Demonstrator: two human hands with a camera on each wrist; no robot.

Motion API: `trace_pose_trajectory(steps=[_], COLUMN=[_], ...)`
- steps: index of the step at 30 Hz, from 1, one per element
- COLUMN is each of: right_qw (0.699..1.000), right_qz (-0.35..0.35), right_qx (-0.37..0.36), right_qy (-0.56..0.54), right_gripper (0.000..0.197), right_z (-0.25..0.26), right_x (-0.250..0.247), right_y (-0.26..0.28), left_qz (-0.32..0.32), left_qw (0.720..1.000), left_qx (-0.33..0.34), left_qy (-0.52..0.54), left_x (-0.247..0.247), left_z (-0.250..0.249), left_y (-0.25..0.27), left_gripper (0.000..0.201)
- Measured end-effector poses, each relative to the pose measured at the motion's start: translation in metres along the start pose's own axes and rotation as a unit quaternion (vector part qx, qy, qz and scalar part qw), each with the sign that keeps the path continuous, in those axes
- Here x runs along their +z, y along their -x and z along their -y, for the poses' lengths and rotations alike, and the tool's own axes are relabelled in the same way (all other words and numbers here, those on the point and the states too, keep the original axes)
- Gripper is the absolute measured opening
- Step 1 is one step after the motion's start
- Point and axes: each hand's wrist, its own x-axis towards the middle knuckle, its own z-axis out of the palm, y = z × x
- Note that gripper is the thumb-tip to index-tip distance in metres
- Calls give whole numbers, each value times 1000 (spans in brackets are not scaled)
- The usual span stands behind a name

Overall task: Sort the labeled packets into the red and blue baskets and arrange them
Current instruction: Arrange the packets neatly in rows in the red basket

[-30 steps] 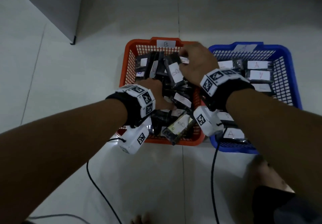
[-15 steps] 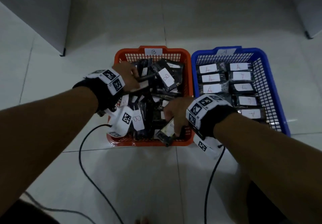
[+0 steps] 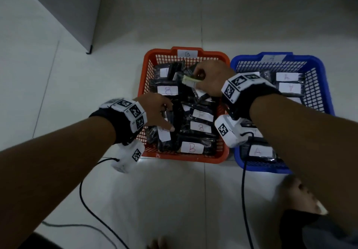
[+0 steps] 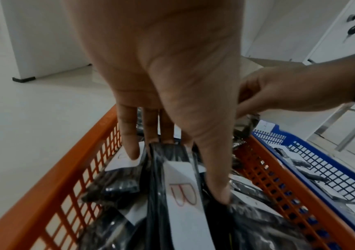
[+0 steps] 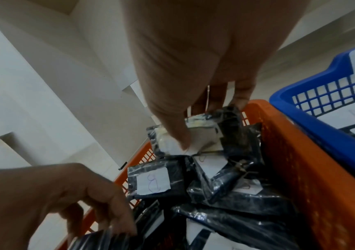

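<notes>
A pale tiled floor (image 3: 58, 86) carries the red basket (image 3: 186, 158) mid-frame, the blue basket (image 3: 257, 168) touching its right side, and black cables (image 3: 85, 206) at lower left.

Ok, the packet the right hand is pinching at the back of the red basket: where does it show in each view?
Head: pale-edged packet just left of the right hand, far end of the red basket.
Left wrist: only a crumpled dark edge under that hand, upper right.
Right wrist: centre, under the thumb.
Shared landmark: the red basket's wall beside the blue basket.
</notes>
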Motion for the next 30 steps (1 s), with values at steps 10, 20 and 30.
trace_pose_trajectory(steps=[10,20,30], right_qw=[998,951,995], right_qz=[-16,262,69], right_qx=[-51,-69,32], right_qy=[-17,152,-65], right_gripper=[13,105,57], right_z=[3,-6,-13], right_x=[25,73,17], right_y=[24,51,32], left_qz=[-121,-312,-155], left_qw=[927,945,978], left_qx=[-95,21,121], left_qy=[343,92,70], left_x=[-33,-15,20], left_z=[5,5,-20], left_y=[-5,-23,1], left_gripper=[34,38,16])
